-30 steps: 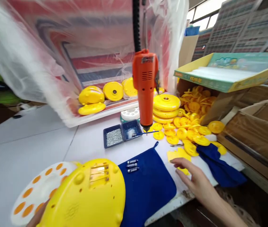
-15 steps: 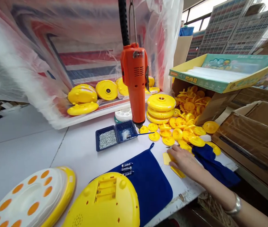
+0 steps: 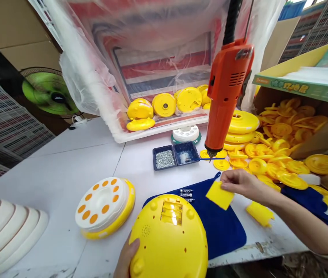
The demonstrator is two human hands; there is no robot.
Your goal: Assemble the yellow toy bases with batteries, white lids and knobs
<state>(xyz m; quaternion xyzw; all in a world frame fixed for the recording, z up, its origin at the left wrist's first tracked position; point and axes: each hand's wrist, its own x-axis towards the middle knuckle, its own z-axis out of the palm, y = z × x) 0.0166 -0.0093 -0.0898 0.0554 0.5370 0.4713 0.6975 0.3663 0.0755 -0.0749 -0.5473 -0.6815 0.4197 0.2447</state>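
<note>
My left hand (image 3: 127,256) grips the lower left rim of a round yellow housing (image 3: 166,239), whose open battery compartment faces up. Between the thumb and fingers of my right hand (image 3: 236,181) hangs a flat, square yellow piece (image 3: 220,195), above a dark blue cloth (image 3: 230,231). Several batteries (image 3: 186,195) lie on the cloth just behind the housing. More yellow pieces (image 3: 260,213) rest on the table to the right, under my right forearm.
An orange electric screwdriver (image 3: 229,88) hangs over the table. Behind the cloth sit a tray of screws (image 3: 164,159) and loose yellow discs (image 3: 258,166). A white-topped toy (image 3: 104,204) is at the left; stacked white parts (image 3: 4,231) stand farther left.
My right hand has lifted a yellow square from the table and moved it over the cloth. My left hand has come into view, holding the housing. The view has swung left.
</note>
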